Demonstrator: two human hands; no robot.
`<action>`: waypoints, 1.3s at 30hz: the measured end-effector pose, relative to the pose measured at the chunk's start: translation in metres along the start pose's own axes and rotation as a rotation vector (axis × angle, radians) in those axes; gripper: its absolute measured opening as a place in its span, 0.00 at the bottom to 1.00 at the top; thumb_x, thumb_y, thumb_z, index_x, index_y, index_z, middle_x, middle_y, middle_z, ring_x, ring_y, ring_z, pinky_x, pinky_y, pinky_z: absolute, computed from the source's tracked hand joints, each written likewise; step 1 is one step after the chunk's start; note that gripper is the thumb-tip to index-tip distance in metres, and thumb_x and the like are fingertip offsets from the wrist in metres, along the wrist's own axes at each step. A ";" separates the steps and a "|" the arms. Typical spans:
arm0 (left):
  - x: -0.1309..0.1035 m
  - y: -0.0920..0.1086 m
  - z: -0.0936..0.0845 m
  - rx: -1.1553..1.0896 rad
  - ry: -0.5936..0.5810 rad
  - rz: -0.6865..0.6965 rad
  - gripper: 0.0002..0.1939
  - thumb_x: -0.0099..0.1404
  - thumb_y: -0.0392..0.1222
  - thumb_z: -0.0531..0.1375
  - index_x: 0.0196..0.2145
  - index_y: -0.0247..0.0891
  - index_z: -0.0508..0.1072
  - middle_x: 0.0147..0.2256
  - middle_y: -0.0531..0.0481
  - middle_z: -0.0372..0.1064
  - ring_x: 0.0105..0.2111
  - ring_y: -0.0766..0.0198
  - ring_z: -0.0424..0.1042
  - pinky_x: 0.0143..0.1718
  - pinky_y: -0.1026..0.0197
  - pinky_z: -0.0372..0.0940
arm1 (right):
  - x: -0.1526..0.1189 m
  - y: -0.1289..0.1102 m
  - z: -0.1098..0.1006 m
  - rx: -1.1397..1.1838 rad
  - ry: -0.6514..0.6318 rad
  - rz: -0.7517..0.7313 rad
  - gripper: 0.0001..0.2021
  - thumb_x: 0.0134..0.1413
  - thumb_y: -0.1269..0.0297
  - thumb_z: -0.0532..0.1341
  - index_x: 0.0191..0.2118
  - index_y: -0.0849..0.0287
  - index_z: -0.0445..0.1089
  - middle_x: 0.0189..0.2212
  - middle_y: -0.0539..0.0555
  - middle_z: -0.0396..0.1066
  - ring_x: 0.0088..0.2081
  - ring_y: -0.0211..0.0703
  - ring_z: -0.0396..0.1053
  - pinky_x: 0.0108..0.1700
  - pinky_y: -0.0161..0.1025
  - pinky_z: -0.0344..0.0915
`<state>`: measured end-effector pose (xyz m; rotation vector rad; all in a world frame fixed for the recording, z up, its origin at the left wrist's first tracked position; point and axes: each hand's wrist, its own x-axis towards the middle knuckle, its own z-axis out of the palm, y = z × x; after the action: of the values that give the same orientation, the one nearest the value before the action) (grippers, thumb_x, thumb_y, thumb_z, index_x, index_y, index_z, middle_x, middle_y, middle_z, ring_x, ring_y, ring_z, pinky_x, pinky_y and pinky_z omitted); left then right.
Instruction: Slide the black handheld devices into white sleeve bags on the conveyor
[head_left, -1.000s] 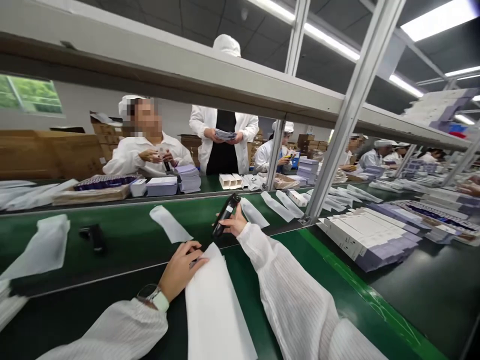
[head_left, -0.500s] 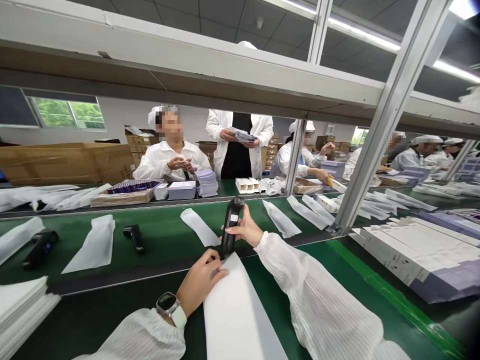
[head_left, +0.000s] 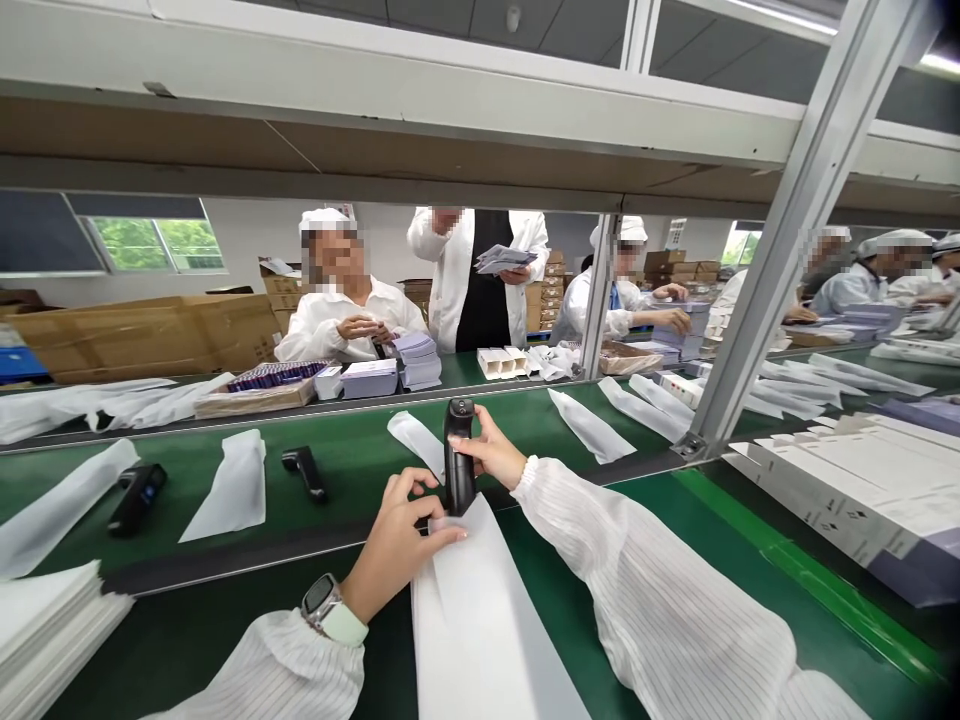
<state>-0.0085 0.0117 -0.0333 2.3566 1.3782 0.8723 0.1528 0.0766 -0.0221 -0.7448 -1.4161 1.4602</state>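
My right hand (head_left: 491,450) grips a black handheld device (head_left: 460,455) and holds it upright, its lower end at the top edge of a white sleeve (head_left: 487,620). My left hand (head_left: 405,540), with a watch on the wrist, pinches the sleeve's upper left corner between thumb and fingers. The white sleeves lie in a long stack on the green surface in front of me. Whether the device's tip is inside the sleeve's mouth cannot be made out.
On the green belt (head_left: 345,450) lie two more black devices (head_left: 304,472) and several white sleeves (head_left: 232,485). White boxes (head_left: 847,500) stand at the right, a white stack (head_left: 56,640) at the left. A metal post (head_left: 787,220) and shelf rise ahead; people work across the belt.
The black device has turned more upright and its label no longer shows. My left hand's fingers have lifted and spread a little, with the sleeve's corner raised. Belt items have shifted right in view.
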 end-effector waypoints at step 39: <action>-0.006 -0.018 0.005 -0.153 -0.410 -0.209 0.13 0.52 0.52 0.54 0.30 0.41 0.66 0.32 0.51 0.62 0.39 0.55 0.61 0.39 0.55 0.56 | 0.019 0.028 -0.147 -1.063 0.847 0.259 0.31 0.35 0.64 0.61 0.50 0.63 0.55 0.46 0.64 0.59 0.49 0.56 0.55 0.47 0.49 0.51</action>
<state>-0.0199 0.0161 -0.0480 2.0789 1.3013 0.3914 0.2723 0.1560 -0.0672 -1.9667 -1.3296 0.2898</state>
